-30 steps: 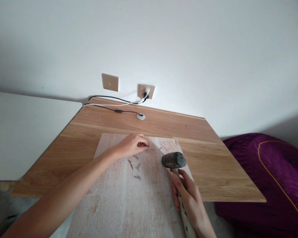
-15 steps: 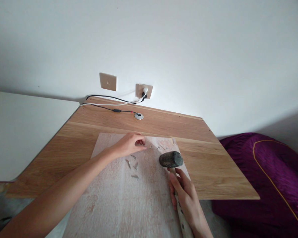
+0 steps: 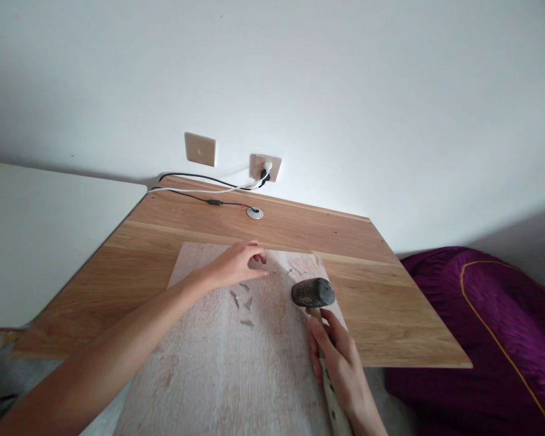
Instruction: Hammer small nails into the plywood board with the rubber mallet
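My right hand [image 3: 338, 348] is wrapped round the handle of a mallet [image 3: 313, 292] with a dark, blocky head, held low over the right side of a pale, worn wooden board [image 3: 186, 369]. Near the board's far edge is my left hand [image 3: 249, 261], its thumb and fingers parted around a small nail [image 3: 264, 266] without visibly gripping it. To the right of that nail, several more small nails [image 3: 289, 271] form a row across the board. Loose nails [image 3: 247, 304] lie scattered below my left wrist.
The board rests on a wooden desktop [image 3: 404, 315] against a white wall. Cables [image 3: 195, 191] run along the back to a wall socket [image 3: 266, 168] and a round grommet [image 3: 255, 213]. A white panel [image 3: 59, 242] stands left, a purple cloth-covered object [image 3: 490, 321] right.
My left thumb and fingers have moved slightly apart, and a nail now shows between them. The mallet and my right hand have stayed nearly still.
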### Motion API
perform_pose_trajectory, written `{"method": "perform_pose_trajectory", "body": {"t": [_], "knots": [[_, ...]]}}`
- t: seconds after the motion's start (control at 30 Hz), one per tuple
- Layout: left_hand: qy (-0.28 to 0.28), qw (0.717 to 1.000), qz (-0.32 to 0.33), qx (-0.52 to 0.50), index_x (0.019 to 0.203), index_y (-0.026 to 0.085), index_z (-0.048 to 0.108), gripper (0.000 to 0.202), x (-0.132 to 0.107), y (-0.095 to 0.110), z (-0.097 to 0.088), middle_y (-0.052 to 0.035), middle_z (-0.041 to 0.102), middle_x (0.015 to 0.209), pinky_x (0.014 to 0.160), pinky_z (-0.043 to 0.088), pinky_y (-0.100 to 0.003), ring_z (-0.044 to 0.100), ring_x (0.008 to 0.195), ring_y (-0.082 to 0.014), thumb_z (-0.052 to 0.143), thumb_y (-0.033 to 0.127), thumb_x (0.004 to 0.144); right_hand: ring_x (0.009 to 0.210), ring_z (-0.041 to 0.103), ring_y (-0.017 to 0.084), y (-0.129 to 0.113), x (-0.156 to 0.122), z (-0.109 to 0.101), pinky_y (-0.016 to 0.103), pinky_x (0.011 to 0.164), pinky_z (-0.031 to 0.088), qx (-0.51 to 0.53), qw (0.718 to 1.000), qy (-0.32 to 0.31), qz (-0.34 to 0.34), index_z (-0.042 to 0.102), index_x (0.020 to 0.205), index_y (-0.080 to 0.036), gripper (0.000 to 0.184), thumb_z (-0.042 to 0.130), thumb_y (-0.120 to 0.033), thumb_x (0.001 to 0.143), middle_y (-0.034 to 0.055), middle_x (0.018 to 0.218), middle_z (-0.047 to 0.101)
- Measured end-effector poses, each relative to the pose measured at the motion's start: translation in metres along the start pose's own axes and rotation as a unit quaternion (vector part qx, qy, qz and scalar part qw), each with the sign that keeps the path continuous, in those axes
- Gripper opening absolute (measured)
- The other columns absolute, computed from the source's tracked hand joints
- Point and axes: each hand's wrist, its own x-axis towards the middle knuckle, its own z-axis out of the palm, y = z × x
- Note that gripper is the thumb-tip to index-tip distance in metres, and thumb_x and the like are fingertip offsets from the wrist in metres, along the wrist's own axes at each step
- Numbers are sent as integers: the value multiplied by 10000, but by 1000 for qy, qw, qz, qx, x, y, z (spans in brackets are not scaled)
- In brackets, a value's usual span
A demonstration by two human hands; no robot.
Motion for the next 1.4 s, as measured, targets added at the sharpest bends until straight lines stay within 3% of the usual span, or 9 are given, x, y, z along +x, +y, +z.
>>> {"method": "perform_pose_trajectory", "body": {"t": [0.17, 0.73, 0.87, 0.97, 1.17, 1.4], "knots": [[-2, 999, -3, -35, 810, 163, 706, 107, 2, -2, 3, -18, 678, 836, 712, 475, -258, 653, 768, -151, 807, 161, 845, 369, 441, 101, 3, 0, -1, 233, 352, 366, 2, 1000, -3, 0, 611, 1027, -220, 518, 639, -726, 918, -87, 595, 502], [-42, 999, 34, -5, 850, 163, 754, 117, 1, -2, 2, -23, 684, 825, 712, 426, -268, 630, 764, -147, 697, 76, 901, 375, 438, 92, 3, 0, -2, 238, 370, 366, -7, 1000, -2, -1, 642, 1044, -209, 499, 633, -698, 940, -81, 613, 511], [-31, 999, 22, -19, 887, 158, 749, 13, 0, -2, 2, -38, 703, 878, 729, 454, -270, 654, 808, -163, 760, 152, 887, 376, 438, 94, 2, -1, -2, 237, 363, 375, -3, 1000, -3, 4, 629, 1091, -208, 513, 636, -698, 940, -87, 618, 506], [-13, 999, 5, -29, 854, 151, 736, 129, 1, -4, 3, -35, 691, 862, 709, 456, -262, 646, 783, -158, 839, 229, 850, 378, 440, 97, 3, 0, -3, 236, 356, 378, 0, 1000, -2, 7, 618, 1108, -209, 529, 635, -708, 934, -88, 619, 510], [-15, 1000, 2, -9, 764, 146, 723, 122, 3, -4, 5, 2, 640, 755, 655, 393, -240, 594, 701, -124, 809, 113, 844, 377, 432, 92, 6, 1, -3, 232, 364, 373, -1, 1000, -7, 8, 621, 1083, -208, 523, 635, -708, 933, -87, 611, 504], [-21, 999, 10, 31, 756, 160, 724, 138, 2, 0, 3, 6, 637, 749, 647, 360, -256, 578, 694, -127, 793, 130, 873, 385, 436, 104, 6, 0, -4, 245, 377, 365, -14, 1000, -5, 5, 635, 1104, -215, 515, 616, -704, 943, -78, 607, 514]]}}
